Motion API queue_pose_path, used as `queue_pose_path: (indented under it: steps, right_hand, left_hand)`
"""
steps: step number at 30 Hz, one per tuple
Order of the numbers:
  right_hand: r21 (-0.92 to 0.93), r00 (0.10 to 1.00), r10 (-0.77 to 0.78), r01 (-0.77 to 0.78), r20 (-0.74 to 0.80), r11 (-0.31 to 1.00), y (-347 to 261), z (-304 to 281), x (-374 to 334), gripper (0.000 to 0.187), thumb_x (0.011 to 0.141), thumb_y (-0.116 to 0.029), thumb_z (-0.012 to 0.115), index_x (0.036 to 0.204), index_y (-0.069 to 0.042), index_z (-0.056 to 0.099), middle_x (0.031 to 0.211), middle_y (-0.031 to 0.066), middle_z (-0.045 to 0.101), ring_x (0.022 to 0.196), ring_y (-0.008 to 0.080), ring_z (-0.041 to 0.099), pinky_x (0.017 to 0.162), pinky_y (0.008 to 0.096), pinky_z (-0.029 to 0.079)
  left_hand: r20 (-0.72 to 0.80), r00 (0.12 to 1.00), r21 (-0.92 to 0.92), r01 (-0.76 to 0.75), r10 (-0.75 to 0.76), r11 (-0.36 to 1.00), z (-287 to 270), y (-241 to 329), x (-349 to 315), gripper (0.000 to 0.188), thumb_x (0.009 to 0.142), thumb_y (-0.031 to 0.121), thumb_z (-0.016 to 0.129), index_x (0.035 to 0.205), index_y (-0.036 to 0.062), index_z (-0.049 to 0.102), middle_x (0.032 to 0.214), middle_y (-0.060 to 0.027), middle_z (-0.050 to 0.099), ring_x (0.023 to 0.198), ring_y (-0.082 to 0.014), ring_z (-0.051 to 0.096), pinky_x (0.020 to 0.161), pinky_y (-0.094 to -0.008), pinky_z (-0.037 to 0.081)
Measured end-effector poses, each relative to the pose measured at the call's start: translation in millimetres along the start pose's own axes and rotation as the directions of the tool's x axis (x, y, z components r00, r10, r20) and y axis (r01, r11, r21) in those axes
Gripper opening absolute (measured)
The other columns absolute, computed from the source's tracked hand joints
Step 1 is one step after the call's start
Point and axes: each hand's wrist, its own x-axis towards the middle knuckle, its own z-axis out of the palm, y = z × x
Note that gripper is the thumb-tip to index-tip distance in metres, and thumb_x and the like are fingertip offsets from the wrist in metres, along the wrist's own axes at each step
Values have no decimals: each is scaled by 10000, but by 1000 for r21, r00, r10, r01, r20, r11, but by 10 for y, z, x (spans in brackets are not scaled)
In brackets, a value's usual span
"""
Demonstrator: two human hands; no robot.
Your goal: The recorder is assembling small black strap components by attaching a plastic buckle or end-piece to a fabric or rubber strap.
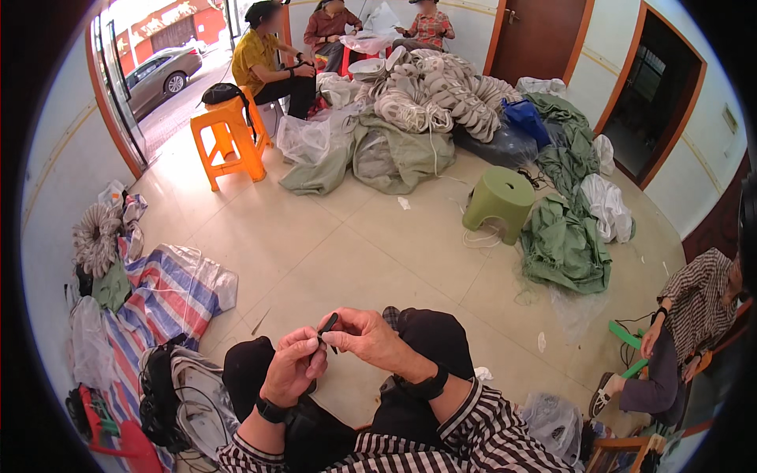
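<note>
My left hand (pixel 293 364) and my right hand (pixel 369 339) meet above my knees, with fingertips pinched together. Between them is a small, narrow black piece (pixel 330 322), partly covered by my fingers; its exact kind is too small to make out. The right thumb and fingers grip it from one side, while the left fingertips close on its other side. A dark band circles each wrist. To the left of my legs lies a bundle of pale cords and black cable (pixel 193 398).
A striped tarp (pixel 177 288) lies at left. An orange stool (pixel 226 142) and a green stool (pixel 498 203) stand ahead. Beyond them rises a heap of pale coiled bundles (pixel 441 87) on green sacks (pixel 398 154). Several people sit around; one person (pixel 694 315) is at right.
</note>
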Motion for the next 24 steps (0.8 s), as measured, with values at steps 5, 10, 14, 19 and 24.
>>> queue_pose_path:
  steps: [5,10,14,19,24]
  right_hand:
    - [-4,1000,11,-11,-6,1000,0,26,8,125,865,-99,598,942,-1,588,762,-21,586,716,34,514,643,194,431]
    - [27,999,20,-21,30,999,45,-31,2,151,872,-105,599,998,-20,599,815,-35,583,741,35,508,673,189,432]
    - [16,999,-8,7,43,1000,7,-3,32,117,871,-104,596,948,-16,595,783,-33,586,734,27,509,659,187,424]
    - [-22,998,11,-10,54,1000,-45,-6,-4,111,864,-93,604,945,-17,597,785,-35,586,740,27,510,666,183,424]
    - [-3,997,17,-17,73,1000,-30,50,-34,113,856,-72,610,958,-26,600,787,-42,583,739,25,510,665,182,422]
  left_hand:
    - [15,1000,3,-5,5,1000,-19,24,-26,92,875,105,535,841,23,557,674,-43,545,454,-98,420,447,-232,326]
    - [3,1000,34,-1,1,999,6,21,3,84,883,97,529,859,20,554,624,-43,531,454,-98,423,448,-225,332]
    - [44,999,5,-3,3,1000,-76,23,6,78,889,92,522,905,24,559,590,-51,531,435,-98,436,439,-218,360]
    - [69,995,-61,81,-77,995,-42,24,-21,71,898,99,514,906,40,552,566,-42,499,416,-100,408,397,-225,321]
    - [81,993,-90,89,-82,992,-46,1,-89,91,898,111,519,876,26,542,565,-35,483,420,-90,380,405,-222,301]
